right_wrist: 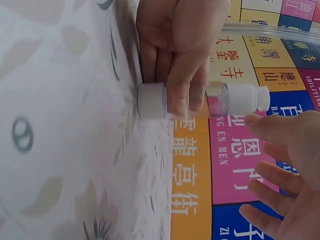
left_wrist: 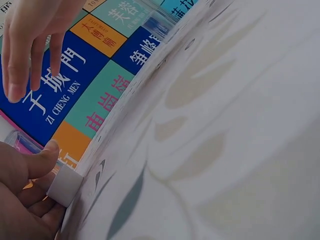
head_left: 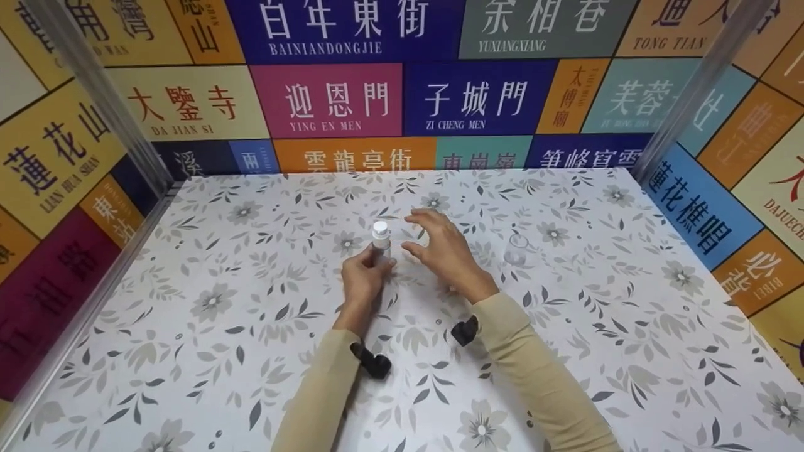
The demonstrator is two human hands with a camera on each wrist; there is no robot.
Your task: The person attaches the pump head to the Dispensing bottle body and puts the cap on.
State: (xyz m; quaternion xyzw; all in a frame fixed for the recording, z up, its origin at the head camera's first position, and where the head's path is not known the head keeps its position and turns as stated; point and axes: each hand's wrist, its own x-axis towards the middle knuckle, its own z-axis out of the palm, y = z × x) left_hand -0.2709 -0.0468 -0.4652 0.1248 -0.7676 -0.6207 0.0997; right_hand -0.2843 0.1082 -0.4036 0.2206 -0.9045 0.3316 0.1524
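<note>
My left hand (head_left: 366,276) grips a small clear pump bottle (head_left: 380,232) around its see-through body, holding it upright. The bottle has a white pump top (right_wrist: 242,99) and a white base (right_wrist: 152,101), which is right at the tabletop; fingers hide part of the body. To the right of it, my right hand (head_left: 443,248) is held up with fingers spread and holds nothing. In the right wrist view, that hand's (right_wrist: 290,180) thumb tip comes close to the pump top. In the left wrist view, the white base (left_wrist: 65,185) shows below the left thumb.
A small clear cup-shaped piece (head_left: 516,250) stands on the table right of my right hand. The white table (head_left: 207,364) has a grey floral cover. Behind it and at both sides rise panels (head_left: 339,100) with coloured signs, and clear corner posts (head_left: 697,88).
</note>
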